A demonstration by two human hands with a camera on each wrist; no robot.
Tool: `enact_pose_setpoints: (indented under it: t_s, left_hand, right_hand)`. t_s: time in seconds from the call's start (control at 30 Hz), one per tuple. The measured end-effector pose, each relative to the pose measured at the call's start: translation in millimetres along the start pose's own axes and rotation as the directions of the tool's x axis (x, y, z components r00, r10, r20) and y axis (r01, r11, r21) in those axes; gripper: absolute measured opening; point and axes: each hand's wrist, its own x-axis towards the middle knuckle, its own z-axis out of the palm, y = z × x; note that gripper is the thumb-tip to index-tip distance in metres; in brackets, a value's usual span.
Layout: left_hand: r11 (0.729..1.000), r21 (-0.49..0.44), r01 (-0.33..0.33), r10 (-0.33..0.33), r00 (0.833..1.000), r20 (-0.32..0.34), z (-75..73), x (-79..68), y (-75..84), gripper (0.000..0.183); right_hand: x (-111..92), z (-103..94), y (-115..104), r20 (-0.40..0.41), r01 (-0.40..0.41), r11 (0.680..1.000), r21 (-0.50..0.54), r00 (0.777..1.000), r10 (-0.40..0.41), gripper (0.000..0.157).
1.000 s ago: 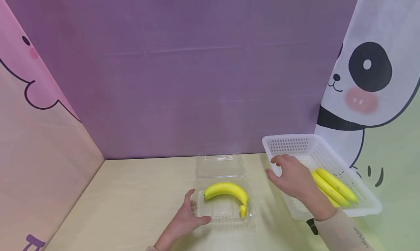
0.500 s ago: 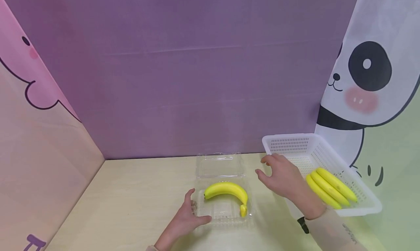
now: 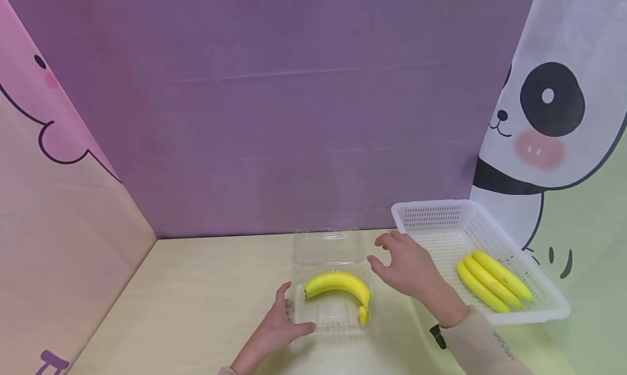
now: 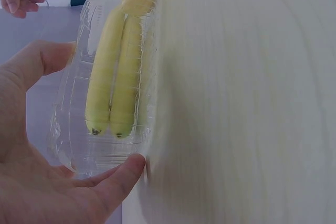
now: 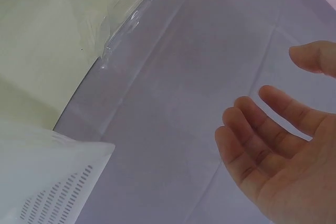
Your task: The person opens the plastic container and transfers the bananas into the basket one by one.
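Observation:
A clear plastic clamshell container (image 3: 320, 315) lies on the table with its lid (image 3: 329, 249) raised at the back. One yellow banana (image 3: 338, 281) curves inside the base; through the plastic in the left wrist view the banana (image 4: 102, 77) looks doubled. My left hand (image 3: 276, 323) holds the container's near left corner, thumb and fingers on different sides of it. Between container and basket, above the table, hovers my right hand (image 3: 409, 269), fingers loosely bent and nothing in them. It shows palm-side in the right wrist view (image 5: 283, 161).
To the right stands a white perforated basket (image 3: 431, 204) with 3 bananas (image 3: 492, 282) in its near right part. A purple cloth (image 3: 274, 146) hangs behind the wooden table (image 3: 206, 288). A panda-printed panel (image 3: 588, 163) rises on the right.
My right hand has moved left from over the basket toward the container, uncovering the bananas in the basket. The left hand, container and its banana stay in place.

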Motion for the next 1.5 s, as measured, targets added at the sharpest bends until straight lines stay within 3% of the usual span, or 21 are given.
enact_pose_setpoints:
  t_s: [0.43,1.0,1.5]
  left_hand:
    - [1.0,-0.018,0.006,-0.006,1.0,0.0,0.2,0.1,-0.5,0.115]
    - [1.0,-0.016,0.003,-0.003,1.0,-0.006,0.5,0.3,1.9,0.114]
    - [1.0,-0.011,0.009,-0.009,1.0,-0.006,1.1,0.0,1.8,0.114]
  right_hand:
    - [2.1,18.7,-7.1,-0.01,0.003,0.999,0.049,1.0,-0.003,0.022]
    - [0.8,53.0,-14.5,0.043,0.006,0.993,0.122,0.999,-0.011,0.016]
    - [1.9,84.9,-12.5,0.123,-0.032,0.988,0.152,0.992,0.013,0.021]
